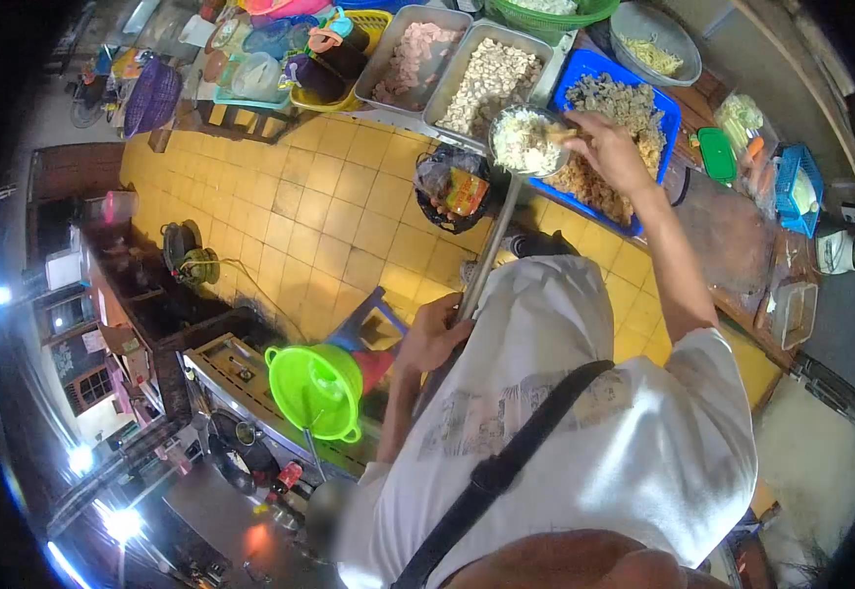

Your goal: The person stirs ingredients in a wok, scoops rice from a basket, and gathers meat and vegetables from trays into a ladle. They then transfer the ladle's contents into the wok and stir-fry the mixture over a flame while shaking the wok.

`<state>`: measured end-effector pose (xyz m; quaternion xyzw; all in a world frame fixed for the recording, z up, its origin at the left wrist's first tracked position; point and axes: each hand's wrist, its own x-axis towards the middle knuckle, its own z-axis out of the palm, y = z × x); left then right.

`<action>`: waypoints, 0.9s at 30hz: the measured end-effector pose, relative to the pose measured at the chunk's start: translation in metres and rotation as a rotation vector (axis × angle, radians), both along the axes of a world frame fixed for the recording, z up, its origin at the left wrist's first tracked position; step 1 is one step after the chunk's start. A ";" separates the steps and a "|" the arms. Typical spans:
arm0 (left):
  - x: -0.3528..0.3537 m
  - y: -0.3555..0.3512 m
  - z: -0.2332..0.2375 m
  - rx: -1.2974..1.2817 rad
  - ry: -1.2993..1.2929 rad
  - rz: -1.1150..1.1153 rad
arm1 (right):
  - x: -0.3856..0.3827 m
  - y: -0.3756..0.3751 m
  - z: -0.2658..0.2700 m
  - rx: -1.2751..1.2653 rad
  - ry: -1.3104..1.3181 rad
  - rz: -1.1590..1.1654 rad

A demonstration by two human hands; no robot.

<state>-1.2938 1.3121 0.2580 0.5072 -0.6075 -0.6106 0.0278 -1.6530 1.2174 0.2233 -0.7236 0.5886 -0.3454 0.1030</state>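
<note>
My right hand (609,152) is closed over the blue tray (671,123), its fingers pinched on a piece of brown food at the edge of a round bowl (528,140). Pale shredded food lies in that bowl, beside the steel tray of white pieces (491,83). Grey and brown chopped food fills the blue tray. Lower down, my left hand (434,336) rests near a metal edge by the white shirt, its fingers bent; whether it grips anything is unclear.
A steel tray of pink meat (413,54) and a green colander (555,18) stand at the back. A bright green basin (314,393) sits by the stove at lower left. Below the trays is a black bin (452,188); a green lid (716,155) lies right.
</note>
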 end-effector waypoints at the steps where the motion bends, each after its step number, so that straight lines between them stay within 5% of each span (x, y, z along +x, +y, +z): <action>1: 0.000 -0.002 0.002 0.115 0.063 0.049 | 0.000 0.000 0.000 0.193 0.041 -0.150; 2: 0.001 -0.002 0.001 0.112 0.060 0.048 | -0.001 0.000 -0.003 0.190 0.038 -0.152; 4: 0.003 -0.001 -0.001 0.021 0.082 0.084 | -0.002 0.000 -0.016 0.715 0.295 -0.330; 5: 0.000 -0.004 0.006 0.015 0.082 0.087 | 0.000 0.000 -0.029 0.709 0.295 -0.327; 8: -0.001 -0.011 0.021 0.134 0.079 0.171 | 0.015 0.013 -0.092 0.530 0.395 0.148; 15: 0.011 -0.016 0.015 0.070 0.080 0.181 | 0.009 0.016 -0.136 0.379 0.538 0.177; 18: 0.010 -0.019 0.013 0.051 0.012 0.120 | -0.003 0.021 -0.124 0.473 0.402 0.091; 20: 0.010 -0.020 0.012 0.034 -0.025 0.086 | -0.005 0.023 -0.108 0.300 0.312 0.026; 22: 0.010 -0.019 0.010 0.005 -0.029 0.073 | -0.006 0.016 -0.077 0.575 -0.084 -0.049; 24: 0.012 -0.019 0.004 -0.002 -0.020 0.074 | -0.002 0.009 -0.051 0.525 -0.218 -0.082; 27: 0.005 -0.024 0.019 -0.024 -0.058 0.042 | 0.006 -0.007 -0.016 0.109 -0.119 -0.026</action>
